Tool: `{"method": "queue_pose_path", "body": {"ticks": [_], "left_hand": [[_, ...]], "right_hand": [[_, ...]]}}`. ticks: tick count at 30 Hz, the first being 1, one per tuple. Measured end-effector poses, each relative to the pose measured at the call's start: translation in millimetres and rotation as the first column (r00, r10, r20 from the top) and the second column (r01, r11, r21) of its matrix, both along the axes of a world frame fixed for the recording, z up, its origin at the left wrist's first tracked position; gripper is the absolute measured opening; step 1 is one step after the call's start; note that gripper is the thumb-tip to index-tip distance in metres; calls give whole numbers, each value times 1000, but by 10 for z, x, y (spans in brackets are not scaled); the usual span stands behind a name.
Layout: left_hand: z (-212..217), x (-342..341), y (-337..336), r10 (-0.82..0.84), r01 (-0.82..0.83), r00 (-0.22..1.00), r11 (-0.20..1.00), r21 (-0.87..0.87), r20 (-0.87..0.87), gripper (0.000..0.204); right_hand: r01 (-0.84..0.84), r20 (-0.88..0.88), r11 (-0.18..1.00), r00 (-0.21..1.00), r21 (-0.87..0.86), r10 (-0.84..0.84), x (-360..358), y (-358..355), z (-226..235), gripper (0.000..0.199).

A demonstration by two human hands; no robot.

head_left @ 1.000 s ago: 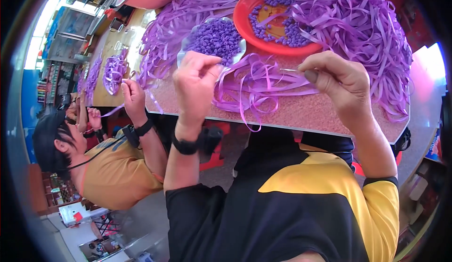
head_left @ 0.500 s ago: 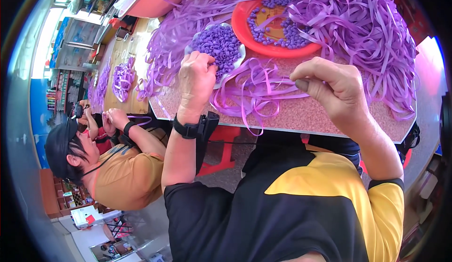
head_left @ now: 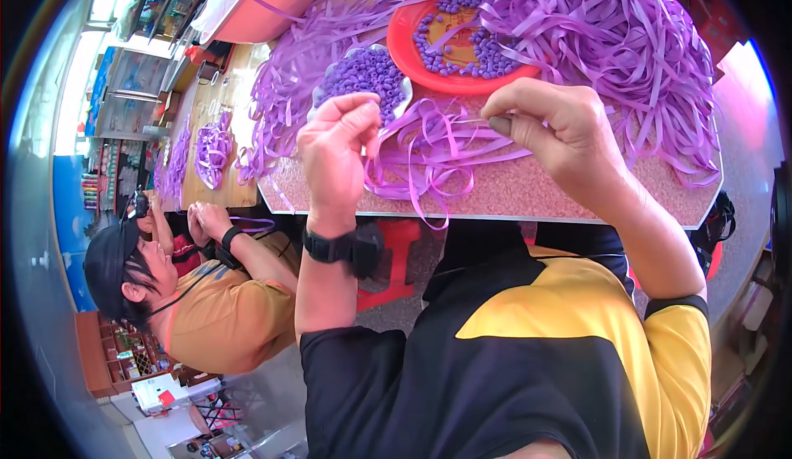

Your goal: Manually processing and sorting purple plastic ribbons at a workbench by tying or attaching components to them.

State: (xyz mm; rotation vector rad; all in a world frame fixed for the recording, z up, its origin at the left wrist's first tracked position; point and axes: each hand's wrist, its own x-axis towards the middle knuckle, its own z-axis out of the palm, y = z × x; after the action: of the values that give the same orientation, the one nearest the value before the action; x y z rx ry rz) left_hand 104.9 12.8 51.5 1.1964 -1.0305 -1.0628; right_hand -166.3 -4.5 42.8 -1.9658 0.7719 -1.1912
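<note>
My left hand (head_left: 338, 150) is raised over the table's front edge, its fingers pinched together on something small, next to a white bowl (head_left: 318, 96) heaped with purple beads (head_left: 367, 75). My right hand (head_left: 553, 133) pinches a thin needle or wire that points left toward the left hand. Loose purple ribbon strips (head_left: 429, 158) lie on the speckled table (head_left: 528, 191) between and under both hands. Behind them a red plate (head_left: 412, 42) holds more purple beads (head_left: 487, 55).
A big tangle of purple ribbon (head_left: 610, 55) covers the table's right and far side. To the left a person in an orange shirt (head_left: 223, 319) works at a wooden table (head_left: 210, 187) with more purple ribbon (head_left: 213, 147). A red stool (head_left: 396, 253) stands under my table.
Both hands have come closer to the camera and drawn nearer to each other. The left hand has lifted from beside the bead bowl.
</note>
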Motion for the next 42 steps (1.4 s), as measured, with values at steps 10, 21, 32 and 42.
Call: {"method": "queue_pose_path", "body": {"ticks": [10, 21, 32, 42], "left_hand": [[47, 512, -358, -18, 138, 826, 975, 172, -563, 21], [-281, 568, -617, 200, 110, 242, 967, -231, 950, 18], [35, 92, -261, 5, -31, 877, 998, 47, 481, 8], [-6, -480, 116, -274, 307, 921, 948, 84, -277, 10]], "right_hand": [[-4, 17, 999, 1000, 44, 3, -14, 4, 20, 8], [-8, 34, 1000, 999, 18, 7, 17, 14, 25, 9], [16, 24, 1000, 1000, -27, -15, -5, -1, -8, 14], [62, -50, 994, 997, -89, -66, -26, 60, 2, 16]]}}
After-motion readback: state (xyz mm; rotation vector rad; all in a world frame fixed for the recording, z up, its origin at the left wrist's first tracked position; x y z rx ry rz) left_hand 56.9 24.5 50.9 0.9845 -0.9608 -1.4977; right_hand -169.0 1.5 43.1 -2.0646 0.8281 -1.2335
